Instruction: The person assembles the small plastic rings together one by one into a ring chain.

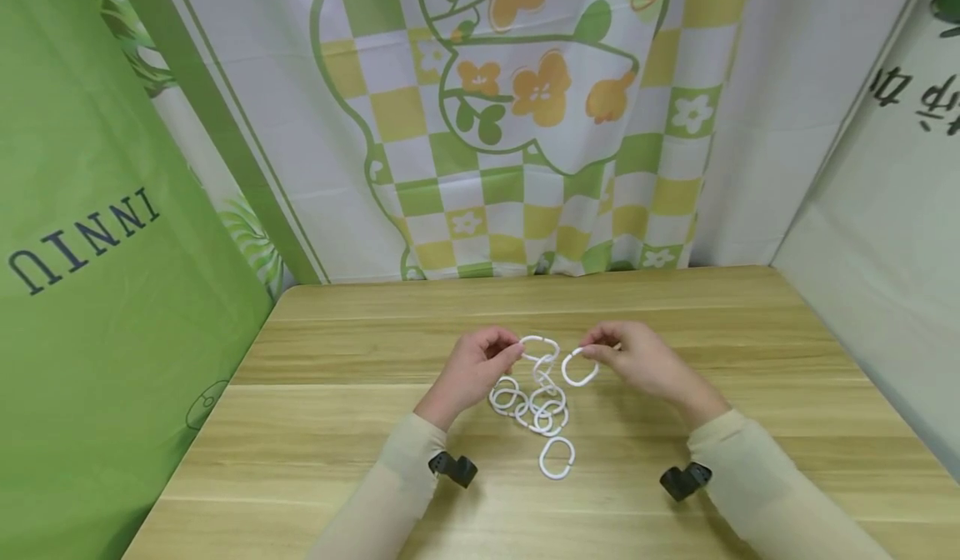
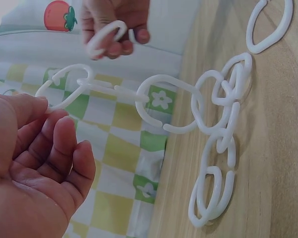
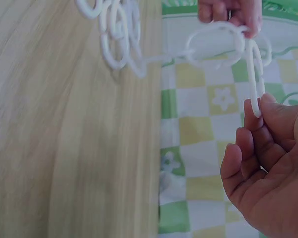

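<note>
My left hand [image 1: 477, 368] pinches the end link of a white plastic ring chain [image 1: 546, 402] between thumb and index finger. From that raised link [image 2: 72, 74] the chain hangs down to the table, where several joined links lie in a heap. Each link is an oval with a small gap in its side. A single white ring [image 1: 580, 367] is pinched between the thumb and forefinger of my right hand [image 1: 637, 358], apart from the chain in the head view. Another loose white ring [image 1: 557, 458] lies on the table in front of the heap.
The wooden table [image 1: 322, 452] has its far edge against a checked, flowered curtain [image 1: 480, 193]. A green curtain [image 1: 112, 310] hangs on the left and a white one [image 1: 870, 235] on the right. Both wrists wear small black cameras [image 1: 453, 468].
</note>
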`<state>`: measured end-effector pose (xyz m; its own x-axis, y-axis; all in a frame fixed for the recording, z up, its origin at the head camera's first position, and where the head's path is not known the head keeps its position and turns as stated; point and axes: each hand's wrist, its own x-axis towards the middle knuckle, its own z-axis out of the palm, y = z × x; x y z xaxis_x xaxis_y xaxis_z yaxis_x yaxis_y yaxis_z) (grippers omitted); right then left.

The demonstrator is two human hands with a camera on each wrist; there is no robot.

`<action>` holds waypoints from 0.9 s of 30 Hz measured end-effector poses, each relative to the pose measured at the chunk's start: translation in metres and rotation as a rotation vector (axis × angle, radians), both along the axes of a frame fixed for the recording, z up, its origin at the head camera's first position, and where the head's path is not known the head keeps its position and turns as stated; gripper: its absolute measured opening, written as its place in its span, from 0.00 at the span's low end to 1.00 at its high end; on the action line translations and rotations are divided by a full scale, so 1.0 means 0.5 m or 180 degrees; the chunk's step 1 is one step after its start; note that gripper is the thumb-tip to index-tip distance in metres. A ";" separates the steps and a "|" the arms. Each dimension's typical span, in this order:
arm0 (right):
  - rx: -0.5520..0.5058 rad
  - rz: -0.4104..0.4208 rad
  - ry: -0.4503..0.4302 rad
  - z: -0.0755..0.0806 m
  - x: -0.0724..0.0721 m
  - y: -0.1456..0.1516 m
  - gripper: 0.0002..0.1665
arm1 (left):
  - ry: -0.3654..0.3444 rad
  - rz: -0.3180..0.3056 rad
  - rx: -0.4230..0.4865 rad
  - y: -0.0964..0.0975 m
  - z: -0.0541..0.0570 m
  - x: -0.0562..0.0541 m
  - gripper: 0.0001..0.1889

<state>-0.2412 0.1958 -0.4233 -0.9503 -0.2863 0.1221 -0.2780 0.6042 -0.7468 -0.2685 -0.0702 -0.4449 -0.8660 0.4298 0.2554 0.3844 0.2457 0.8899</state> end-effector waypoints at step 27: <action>-0.0205 0.0267 0.0218 0.029 0.008 -0.041 0.04 | 0.0357 -0.0370 -0.0191 0.012 0.002 0.015 0.07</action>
